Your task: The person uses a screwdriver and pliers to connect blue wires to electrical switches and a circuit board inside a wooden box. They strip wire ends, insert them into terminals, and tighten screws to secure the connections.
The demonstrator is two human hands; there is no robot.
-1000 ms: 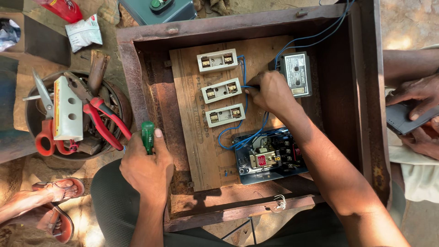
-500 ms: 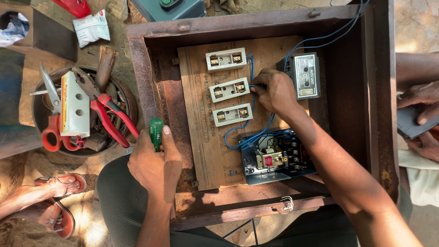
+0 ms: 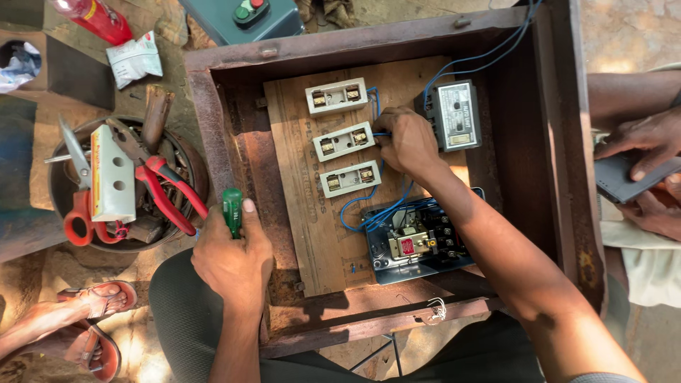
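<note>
Two hands work inside a rusty metal box [image 3: 213,128] that holds a wooden board [image 3: 298,177]. The right hand [image 3: 408,142] is curled at the blue wires [image 3: 376,213] beside the middle one of three white fuse holders [image 3: 344,140]; whether its fingers pinch a wire I cannot tell, since the fingertips are hidden. The left hand [image 3: 230,259] is closed around a green screwdriver [image 3: 232,211], held upright over the near left edge of the box, thumb on the handle. Risks, as I judge them: the wire could slip from its terminal if tugged, since several blue strands run slack toward the contactor [image 3: 415,241] at near right; the wrist could snag those loops; and the screwdriver tip, hidden under the hand, could scrape the box edge if that hand drops. As for packages and labels: a white crumpled packet [image 3: 135,60] lies at far left next to a red bottle [image 3: 96,18]; a grey meter [image 3: 454,115] at far right of the board bears a pale rectangular label; the contactor carries a small red tag; a white perforated block [image 3: 112,174] stands in the tool bowl [image 3: 60,191] at left with red pliers [image 3: 167,191] and scissors [image 3: 78,206].
</note>
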